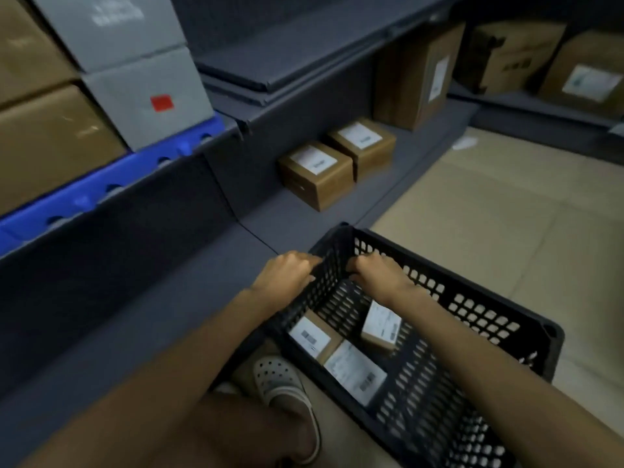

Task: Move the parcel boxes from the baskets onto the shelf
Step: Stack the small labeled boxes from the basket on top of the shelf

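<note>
A black perforated basket [479, 312] sits on the floor beside the low grey shelf [209, 298]. Both my hands grip its near-left wall at the rim: my left hand [287, 270] from outside, my right hand [374, 270] from inside. Inside the basket lie three small brown parcel boxes with white labels: one at the left [312, 337], one in front [356, 371], one tilted at the right [381, 327]. Two labelled parcel boxes stand side by side on the bottom shelf, the nearer one [315, 175] and the farther one [363, 145].
A tall brown carton [418, 76] stands farther along the bottom shelf. Grey and brown cartons [141, 92] sit on a blue pallet [101, 190] at the left. More cartons [587, 79] fill the far right shelf. My foot in a white clog [283, 390] is beside the basket.
</note>
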